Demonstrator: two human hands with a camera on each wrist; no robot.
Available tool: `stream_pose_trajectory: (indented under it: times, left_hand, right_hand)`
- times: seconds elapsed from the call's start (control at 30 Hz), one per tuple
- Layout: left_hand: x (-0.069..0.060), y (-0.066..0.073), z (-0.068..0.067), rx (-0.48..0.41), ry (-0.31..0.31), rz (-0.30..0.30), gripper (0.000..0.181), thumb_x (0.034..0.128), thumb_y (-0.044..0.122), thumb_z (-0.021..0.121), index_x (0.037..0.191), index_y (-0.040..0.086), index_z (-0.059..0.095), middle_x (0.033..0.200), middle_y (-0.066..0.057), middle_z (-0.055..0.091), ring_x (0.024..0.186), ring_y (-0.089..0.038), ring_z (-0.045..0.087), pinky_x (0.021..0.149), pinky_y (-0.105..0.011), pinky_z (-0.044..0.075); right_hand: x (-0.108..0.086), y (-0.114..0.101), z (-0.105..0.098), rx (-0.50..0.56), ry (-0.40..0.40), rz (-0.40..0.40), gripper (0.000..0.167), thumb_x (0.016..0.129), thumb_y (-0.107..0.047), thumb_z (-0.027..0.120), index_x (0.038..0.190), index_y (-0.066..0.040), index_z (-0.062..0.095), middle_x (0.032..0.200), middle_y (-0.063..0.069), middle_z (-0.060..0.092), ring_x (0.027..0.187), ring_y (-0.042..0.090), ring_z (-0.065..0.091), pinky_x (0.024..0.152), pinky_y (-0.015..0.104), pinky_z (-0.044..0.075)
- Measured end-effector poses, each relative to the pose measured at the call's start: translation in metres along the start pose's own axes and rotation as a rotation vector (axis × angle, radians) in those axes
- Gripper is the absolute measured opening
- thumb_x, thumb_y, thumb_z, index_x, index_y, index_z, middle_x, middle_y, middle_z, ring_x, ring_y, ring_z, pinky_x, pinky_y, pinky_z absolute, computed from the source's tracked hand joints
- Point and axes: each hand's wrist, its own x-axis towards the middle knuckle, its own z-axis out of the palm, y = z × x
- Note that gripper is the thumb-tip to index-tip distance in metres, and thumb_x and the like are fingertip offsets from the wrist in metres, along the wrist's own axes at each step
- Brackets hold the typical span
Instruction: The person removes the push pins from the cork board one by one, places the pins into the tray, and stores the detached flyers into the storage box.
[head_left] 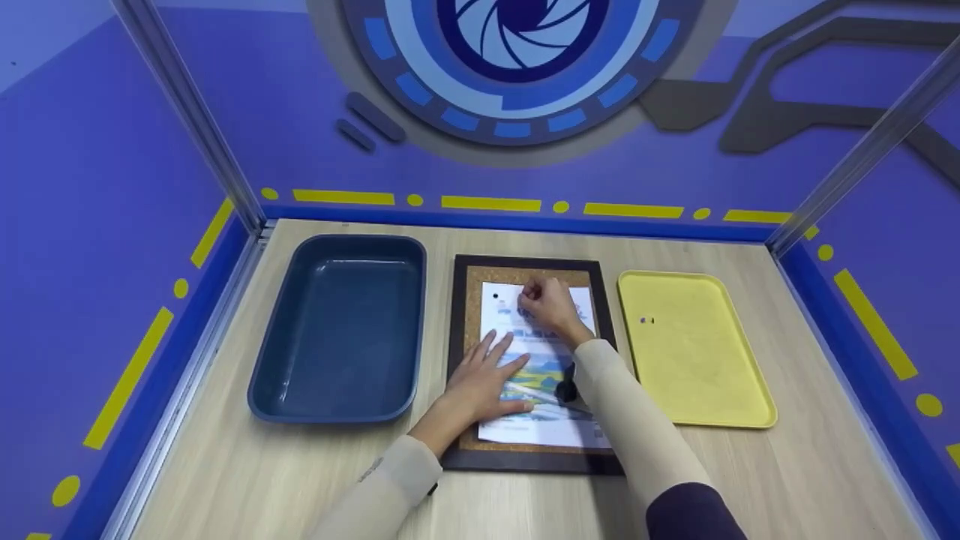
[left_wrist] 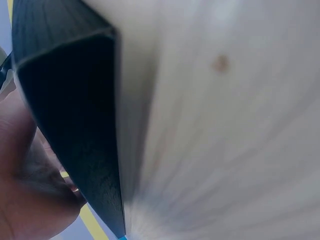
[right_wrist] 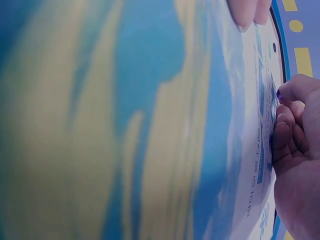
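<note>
A printed sheet of paper [head_left: 536, 420] lies on a dark-framed cork board [head_left: 471, 322]. A black round-headed thumbtack [head_left: 495, 295] sits in the sheet's upper left corner. My left hand [head_left: 480, 382] rests on the paper's left and lower part with fingers spread. Over the sheet's upper part, my right hand [head_left: 551, 304] has curled fingers. In the right wrist view, its thumb and fingertip pinch a small purple thumbtack [right_wrist: 279, 94]. The left wrist view shows only part of the left hand [left_wrist: 30, 180] beside the board's dark frame [left_wrist: 80, 110].
A deep dark-blue tray [head_left: 337, 412] stands left of the board. To the right lies a shallow yellow tray [head_left: 697, 360] with small thumbtacks [head_left: 646, 320] on it. Purple walls [head_left: 480, 180] enclose the table [head_left: 517, 510] at the back and sides.
</note>
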Motion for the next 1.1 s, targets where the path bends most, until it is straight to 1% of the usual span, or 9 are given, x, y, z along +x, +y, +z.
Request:
stream_pose_trajectory:
  times: [0.23, 0.4, 0.5, 0.63, 0.77, 0.87, 1.1]
  left_hand:
    - [0.001, -0.001, 0.001, 0.012, 0.002, -0.007, 0.085, 0.0945, 0.076, 0.058, 0.165, 0.033, 0.04, 0.177, -0.007, 0.018, 0.163, -0.036, 0.009, 0.129, -0.052, 0.019]
    - [0.001, -0.001, 0.0, 0.026, -0.003, -0.002, 0.086, 0.0943, 0.077, 0.057, 0.166, 0.033, 0.039, 0.177, -0.008, 0.017, 0.163, -0.037, 0.01, 0.129, -0.053, 0.018]
    - [0.001, 0.0, -0.001, 0.02, -0.005, -0.003, 0.086, 0.0938, 0.078, 0.057, 0.166, 0.033, 0.039, 0.177, -0.008, 0.017, 0.163, -0.037, 0.01, 0.129, -0.053, 0.018]
    - [0.002, 0.0, -0.001, 0.012, -0.008, -0.01, 0.087, 0.0932, 0.079, 0.057, 0.166, 0.034, 0.039, 0.177, -0.007, 0.016, 0.163, -0.036, 0.009, 0.129, -0.053, 0.018]
    - [0.003, 0.0, -0.001, 0.014, -0.016, -0.015, 0.087, 0.0933, 0.079, 0.056, 0.166, 0.035, 0.037, 0.178, -0.006, 0.015, 0.163, -0.035, 0.008, 0.13, -0.052, 0.017]
    - [0.003, 0.0, -0.001, 0.014, -0.018, -0.012, 0.087, 0.0934, 0.079, 0.057, 0.166, 0.034, 0.038, 0.178, -0.007, 0.015, 0.163, -0.036, 0.008, 0.129, -0.053, 0.017]
    - [0.002, 0.0, -0.001, 0.013, -0.009, -0.004, 0.086, 0.0934, 0.077, 0.059, 0.165, 0.032, 0.041, 0.177, -0.008, 0.018, 0.163, -0.037, 0.011, 0.13, -0.052, 0.018]
  right_hand:
    - [0.001, -0.001, 0.0, 0.018, -0.018, 0.025, 0.009, 0.092, -0.011, 0.075, 0.086, -0.008, 0.071, 0.08, 0.003, 0.066, 0.077, 0.018, 0.059, 0.074, 0.033, 0.048]
    - [0.0, -0.001, -0.002, 0.021, -0.019, 0.007, 0.009, 0.092, -0.011, 0.076, 0.086, -0.008, 0.071, 0.079, 0.003, 0.067, 0.075, 0.018, 0.06, 0.072, 0.034, 0.049]
    - [-0.001, -0.002, -0.004, 0.014, -0.032, 0.0, 0.009, 0.093, -0.011, 0.076, 0.087, -0.008, 0.071, 0.08, 0.003, 0.067, 0.075, 0.018, 0.061, 0.071, 0.034, 0.05]
    - [0.0, -0.005, -0.007, 0.002, -0.052, -0.015, 0.008, 0.095, -0.013, 0.075, 0.09, -0.007, 0.072, 0.083, 0.004, 0.069, 0.078, 0.019, 0.062, 0.073, 0.035, 0.052]
    - [0.0, -0.007, -0.01, -0.002, -0.054, -0.028, 0.006, 0.095, -0.011, 0.075, 0.092, -0.007, 0.073, 0.085, 0.005, 0.07, 0.078, 0.019, 0.063, 0.074, 0.036, 0.053]
    - [0.0, -0.007, -0.011, -0.007, -0.053, -0.049, 0.006, 0.095, -0.01, 0.075, 0.091, -0.007, 0.073, 0.084, 0.005, 0.069, 0.078, 0.019, 0.062, 0.073, 0.035, 0.052]
    - [0.001, -0.01, -0.019, -0.024, -0.043, -0.141, 0.006, 0.094, -0.008, 0.075, 0.089, -0.005, 0.071, 0.083, 0.006, 0.068, 0.078, 0.02, 0.062, 0.073, 0.036, 0.052]
